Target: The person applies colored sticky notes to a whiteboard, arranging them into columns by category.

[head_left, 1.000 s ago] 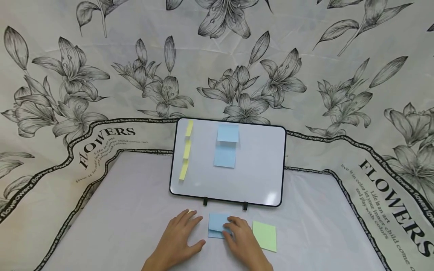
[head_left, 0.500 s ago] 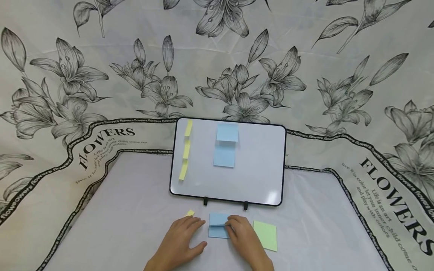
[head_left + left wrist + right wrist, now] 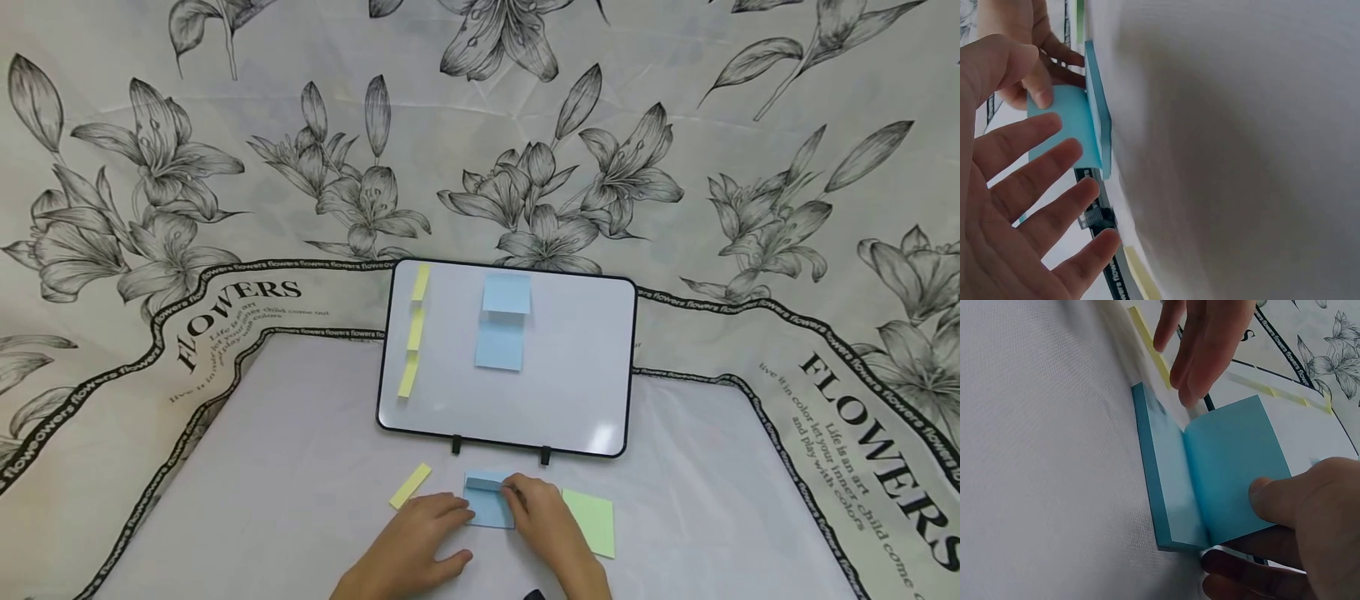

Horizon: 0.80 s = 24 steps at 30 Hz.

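Head view: my left hand (image 3: 416, 537) is back up, thumb out from the fingers (image 3: 452, 522), which reach the left edge of the blue pad (image 3: 491, 511) on the tabletop (image 3: 225, 483), below the whiteboard (image 3: 570, 367). Right hand (image 3: 551, 525) pinches the pad's raised top sheet (image 3: 484, 482); green pad (image 3: 592, 525) beside it, yellow strip (image 3: 410, 486) past my left.

Left wrist view: left fingers spread, holding nothing; contact with pad, cannot tell.

Right wrist view: right thumb (image 3: 1265, 497) on sheet's face, fingers behind.
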Motion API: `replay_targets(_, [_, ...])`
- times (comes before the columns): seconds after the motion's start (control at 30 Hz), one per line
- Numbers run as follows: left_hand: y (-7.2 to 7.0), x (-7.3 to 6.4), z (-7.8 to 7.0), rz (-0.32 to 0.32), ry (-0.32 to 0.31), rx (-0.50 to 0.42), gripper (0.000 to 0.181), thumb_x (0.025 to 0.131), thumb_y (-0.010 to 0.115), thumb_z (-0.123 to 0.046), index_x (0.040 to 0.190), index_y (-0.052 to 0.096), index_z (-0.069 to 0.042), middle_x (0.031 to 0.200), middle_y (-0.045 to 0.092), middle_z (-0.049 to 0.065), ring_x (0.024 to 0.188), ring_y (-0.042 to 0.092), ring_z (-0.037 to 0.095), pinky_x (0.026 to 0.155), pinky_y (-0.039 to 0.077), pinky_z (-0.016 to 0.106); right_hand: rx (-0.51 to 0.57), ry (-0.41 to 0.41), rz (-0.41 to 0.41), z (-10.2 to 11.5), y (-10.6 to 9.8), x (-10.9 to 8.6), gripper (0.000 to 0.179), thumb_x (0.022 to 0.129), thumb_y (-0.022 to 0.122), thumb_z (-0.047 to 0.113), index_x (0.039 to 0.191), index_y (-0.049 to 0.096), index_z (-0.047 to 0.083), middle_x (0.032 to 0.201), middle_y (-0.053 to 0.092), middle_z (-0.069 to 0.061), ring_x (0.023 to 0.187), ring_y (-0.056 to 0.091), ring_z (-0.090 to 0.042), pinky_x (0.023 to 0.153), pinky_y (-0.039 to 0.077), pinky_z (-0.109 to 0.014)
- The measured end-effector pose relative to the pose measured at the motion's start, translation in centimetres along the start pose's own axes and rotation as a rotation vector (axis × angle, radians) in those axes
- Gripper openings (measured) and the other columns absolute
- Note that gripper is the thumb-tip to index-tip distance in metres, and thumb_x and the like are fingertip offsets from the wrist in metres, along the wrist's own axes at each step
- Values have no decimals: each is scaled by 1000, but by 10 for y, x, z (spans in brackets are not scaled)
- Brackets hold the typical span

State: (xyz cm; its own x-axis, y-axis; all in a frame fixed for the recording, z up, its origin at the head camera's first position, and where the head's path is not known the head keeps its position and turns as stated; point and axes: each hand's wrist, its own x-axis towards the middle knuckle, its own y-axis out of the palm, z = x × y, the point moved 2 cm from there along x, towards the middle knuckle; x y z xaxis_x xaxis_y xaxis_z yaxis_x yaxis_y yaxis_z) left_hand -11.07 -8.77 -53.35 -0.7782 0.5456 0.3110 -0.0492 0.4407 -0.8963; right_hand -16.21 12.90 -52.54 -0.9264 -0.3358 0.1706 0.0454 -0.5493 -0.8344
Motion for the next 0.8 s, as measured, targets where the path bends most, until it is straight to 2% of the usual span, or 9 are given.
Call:
replay_targets(0.2, [8,4,-1,69,5,-14,40,95,69,-45,124,74,-18,133,68,-1,126,63,21,101,55,44,26,-9,-5,-1,-1,0,7,99,67,13,98,73,10,89,78,-3,78,70,-4,65,57,-24])
replay_targets(0.53, [14,8,-1,96,36,4,41,96,68,-45,127,72,-18,137,66,0,130,61,23,104,53,45,39,-26,2,-1,-4,4,7,99,67,12,97,73,9,82,75,-1,69,59,1,59,52,-20])
replay_targets(0.67, [14,9,-2,102,35,7,41,97,68,-45,128,72,-17,139,65,0,130,61,22,104,53,45,0,-25,-14,0,-4,4,5,97,70,13,96,74,10,84,75,-1,72,62,-5,62,52,-24])
replay_targets(0.8, [13,9,-3,108,37,15,42,98,66,-46,129,71,-18,141,63,1,130,60,21,104,53,44,-15,-29,-5,2,-4,5,5,93,74,12,98,75,11,94,78,-4,88,74,-17,74,60,-34])
